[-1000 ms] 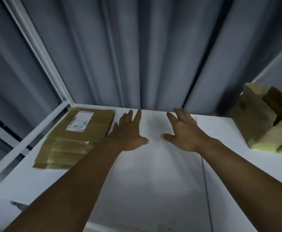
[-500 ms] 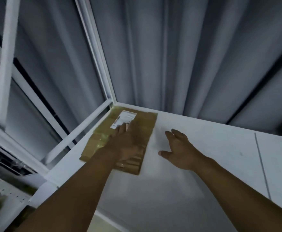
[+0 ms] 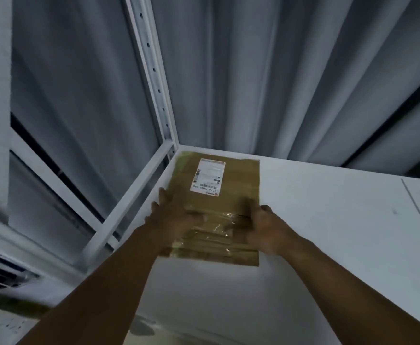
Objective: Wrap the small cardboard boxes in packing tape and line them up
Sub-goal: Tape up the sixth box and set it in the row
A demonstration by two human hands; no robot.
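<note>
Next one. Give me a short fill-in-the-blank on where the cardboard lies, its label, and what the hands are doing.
1. The flat cardboard lies in the far ____ corner of the white table.
2. The label on its top face is ____ in colour.
3. The left hand holds the cardboard's left edge; the right hand holds its ____ edge.
Missing words: left; white; right.
</note>
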